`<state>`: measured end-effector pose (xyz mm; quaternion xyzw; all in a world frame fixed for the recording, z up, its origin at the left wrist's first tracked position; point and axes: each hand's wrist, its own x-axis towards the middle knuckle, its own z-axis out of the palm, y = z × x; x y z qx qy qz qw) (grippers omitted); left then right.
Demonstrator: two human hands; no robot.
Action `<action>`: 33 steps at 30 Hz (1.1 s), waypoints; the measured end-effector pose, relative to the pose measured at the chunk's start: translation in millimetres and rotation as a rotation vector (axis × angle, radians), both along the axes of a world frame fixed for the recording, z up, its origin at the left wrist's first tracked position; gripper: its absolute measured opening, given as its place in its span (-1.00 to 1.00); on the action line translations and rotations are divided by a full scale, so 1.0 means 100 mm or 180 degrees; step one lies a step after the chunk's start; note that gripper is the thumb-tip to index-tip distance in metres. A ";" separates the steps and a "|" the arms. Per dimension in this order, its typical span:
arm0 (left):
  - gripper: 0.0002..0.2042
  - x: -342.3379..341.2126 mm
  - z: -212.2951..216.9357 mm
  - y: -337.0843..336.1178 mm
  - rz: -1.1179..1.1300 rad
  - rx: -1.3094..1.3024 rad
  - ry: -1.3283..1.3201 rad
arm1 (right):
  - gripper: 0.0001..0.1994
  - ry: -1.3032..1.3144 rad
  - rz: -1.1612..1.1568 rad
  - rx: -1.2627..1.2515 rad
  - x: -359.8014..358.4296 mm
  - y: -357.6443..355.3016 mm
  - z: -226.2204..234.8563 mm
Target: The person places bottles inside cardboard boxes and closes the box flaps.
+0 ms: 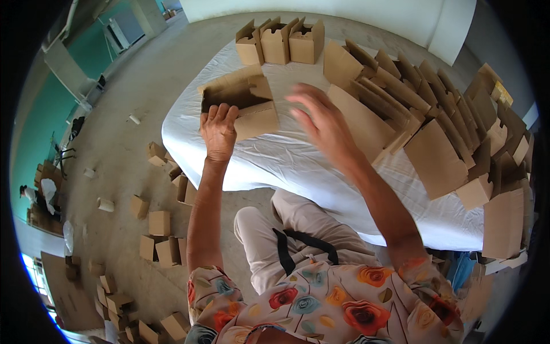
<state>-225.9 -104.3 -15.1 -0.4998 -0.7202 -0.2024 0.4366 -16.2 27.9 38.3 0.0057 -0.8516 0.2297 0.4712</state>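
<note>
An open-topped brown cardboard box [258, 121] sits on the white-covered table [252, 157] in front of me, its inside dark. My left hand [219, 129] grips the near left edge of this box, fingers hooked over the rim and the thumb hidden. To the right of the box, apart from it, my right hand [318, 112] hangs over the table, slightly blurred, with its fingers apart and nothing in it. Close beyond my right hand stand tightly packed rows of partly folded cardboard boxes [366, 117].
Three open boxes [276, 45] stand in a row at the table's far edge. More leaning boxes [436, 157] fill the right side. Several small boxes [159, 223] lie scattered on the concrete floor at left. A white wall [332, 14] rises behind the table.
</note>
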 end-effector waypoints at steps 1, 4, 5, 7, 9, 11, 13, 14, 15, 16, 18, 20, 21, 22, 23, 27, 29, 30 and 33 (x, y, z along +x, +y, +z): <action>-0.87 -0.04 0.06 0.05 -0.0061 0.0037 0.0050 | -0.80 -0.0008 0.0409 -0.0229 -0.31 0.01 0.10; -0.91 -0.27 0.27 0.34 -0.0332 0.0171 0.0267 | -0.81 -0.0817 0.0525 -0.0089 -1.21 0.32 0.25; -0.92 -0.38 0.33 0.44 -0.0404 0.0199 0.0307 | -0.84 -0.1162 0.0450 0.0094 -1.45 0.47 0.28; -0.93 -0.61 0.39 0.63 -0.0598 0.0259 0.0333 | -0.86 -0.1856 0.0327 0.0450 -1.91 0.77 0.25; -0.94 -0.83 0.34 0.73 -0.0723 0.0148 0.0279 | -0.89 -0.1866 0.0303 0.1063 -2.14 1.05 0.11; -0.93 -1.02 0.20 0.77 -0.0840 -0.0180 -0.0155 | -0.87 -0.2018 0.0426 0.1388 -2.21 1.14 -0.01; -0.90 -1.12 0.16 0.76 -0.0929 -0.0511 -0.0637 | -0.91 -0.2129 0.0270 0.1789 -2.17 1.07 0.05; -0.91 -1.16 0.22 0.68 -0.0981 -0.0992 -0.1134 | -0.91 -0.2035 0.0320 0.1715 -2.16 1.11 0.00; -0.88 -1.22 0.27 0.69 -0.1209 -0.0955 -0.1438 | -0.90 -0.1942 0.0302 0.1631 -2.11 1.18 -0.02; -0.84 -1.31 0.30 0.70 -0.1421 -0.0930 -0.1750 | -0.90 -0.1868 0.0282 0.1452 -2.07 1.26 -0.05; -0.62 -1.57 0.33 0.76 -0.1975 -0.1053 -0.3370 | -0.87 -0.1700 0.0243 0.1110 -1.99 1.39 -0.11; -0.50 -1.63 0.26 0.94 -0.1266 -0.0869 -0.2893 | -0.87 -0.1712 -0.0063 0.0460 -1.92 1.42 -0.08; -0.44 -1.66 0.26 1.00 -0.0903 -0.0768 -0.2634 | -0.87 -0.1708 -0.0197 0.0142 -1.92 1.42 -0.06; -0.37 -1.68 0.28 1.09 -0.0572 -0.0659 -0.2360 | -0.82 -0.1671 -0.0281 -0.0298 -1.91 1.43 -0.09; -0.33 -1.68 0.36 1.13 -0.0352 -0.0955 -0.2641 | -0.82 -0.1571 -0.0332 -0.0894 -1.88 1.44 -0.11; -0.20 -1.74 0.38 1.18 0.0574 -0.1881 -0.2745 | -0.79 -0.1570 -0.0249 -0.2174 -1.86 1.51 -0.12; -0.21 -1.76 0.32 1.23 0.0797 -0.1956 -0.3298 | -0.81 -0.1940 -0.0074 -0.2366 -1.91 1.59 -0.11; -0.30 -1.88 0.06 1.16 0.0218 -0.1630 -0.3129 | -0.88 -0.2083 -0.0590 -0.1118 -1.96 1.59 -0.11; -0.41 -1.99 0.04 1.33 0.0580 -0.1911 -0.4244 | -0.92 -0.2776 -0.1485 -0.0262 -2.31 1.64 0.47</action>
